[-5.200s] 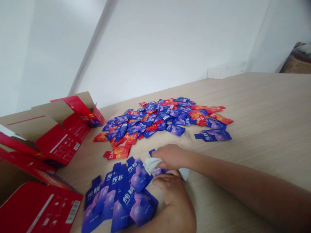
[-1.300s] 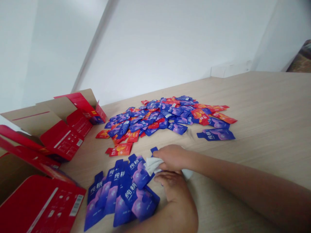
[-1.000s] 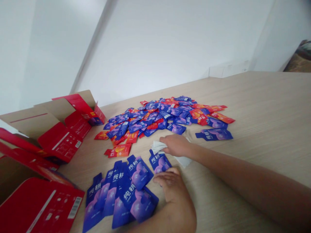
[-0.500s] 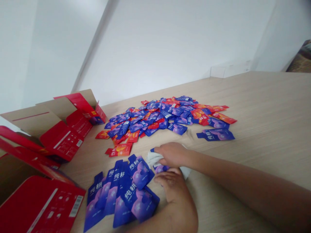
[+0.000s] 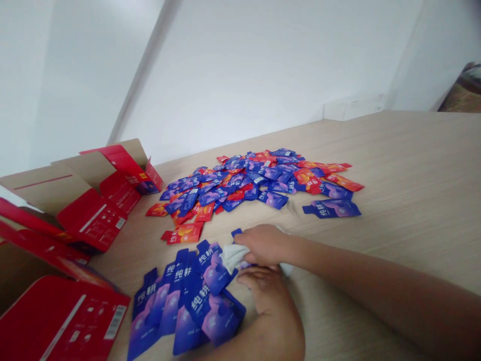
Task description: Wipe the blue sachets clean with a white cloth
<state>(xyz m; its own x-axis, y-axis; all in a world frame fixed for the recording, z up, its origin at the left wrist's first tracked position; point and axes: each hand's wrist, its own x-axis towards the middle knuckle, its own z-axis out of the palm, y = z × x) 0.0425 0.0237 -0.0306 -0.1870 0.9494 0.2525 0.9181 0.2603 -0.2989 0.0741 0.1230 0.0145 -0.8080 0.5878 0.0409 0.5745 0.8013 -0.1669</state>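
Observation:
My right hand (image 5: pixel 265 244) is closed around a white cloth (image 5: pixel 233 256) and presses it over a blue pouch. Only the pouch's narrow blue spout end (image 5: pixel 236 232) shows past the cloth. Just below, my left hand (image 5: pixel 259 281) grips the lower end of that same pouch, its fingertips partly hidden under the right hand. To the left, several blue-purple pouches (image 5: pixel 188 301) with white lettering lie overlapped, face up, spouts pointing away from me. The cloth's left corner hangs over the edge of the nearest one.
A wide heap of blue and red-orange pouches (image 5: pixel 240 183) lies further back. One blue pouch (image 5: pixel 332 208) is apart at its right, one red pouch (image 5: pixel 184 232) at its front left. Open red cartons (image 5: pixel 93 220) line the left side. A white box (image 5: pixel 353 107) stands by the wall.
My right hand has slid the cloth slightly left and toward me across the pouch, covering more of its front. My left hand stays nearly in place.

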